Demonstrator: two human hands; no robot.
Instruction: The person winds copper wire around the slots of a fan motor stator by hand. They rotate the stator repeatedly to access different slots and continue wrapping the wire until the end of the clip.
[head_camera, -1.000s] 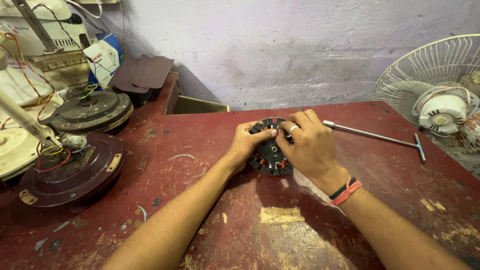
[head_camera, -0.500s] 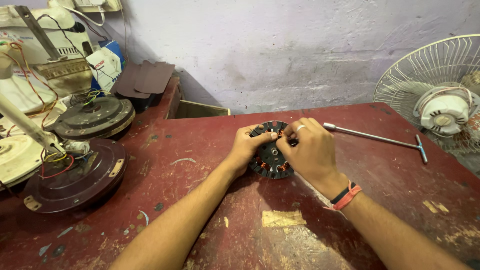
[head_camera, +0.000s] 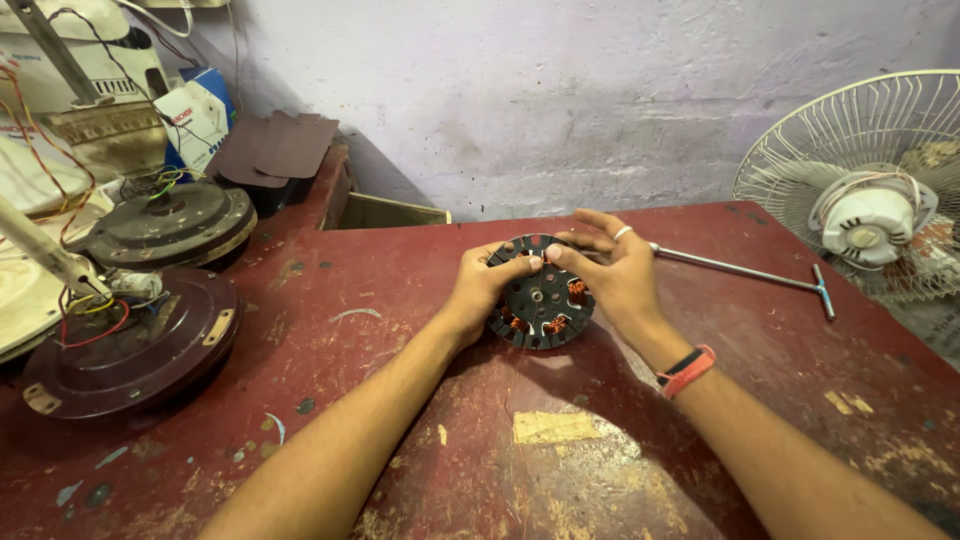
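Note:
A round black fan stator (head_camera: 538, 300) with copper windings lies on the worn red table (head_camera: 420, 400) in the middle of the view. My left hand (head_camera: 482, 285) grips its left rim, thumb on top. My right hand (head_camera: 610, 270), with a ring and a red and black wristband, holds the right side, its fingertips pinching at the upper edge of the stator. Both hands tilt the disc slightly toward me.
A metal T-handle tool (head_camera: 760, 272) lies on the table right of my hands. A table fan with a white wire guard (head_camera: 865, 190) stands at the right edge. Two dark ceiling fan motors (head_camera: 130, 345) (head_camera: 175, 222) with loose wires sit at the left, with boxes behind.
My right hand has slid off the stator's face toward its right side, uncovering the centre and windings. The view has shifted slightly.

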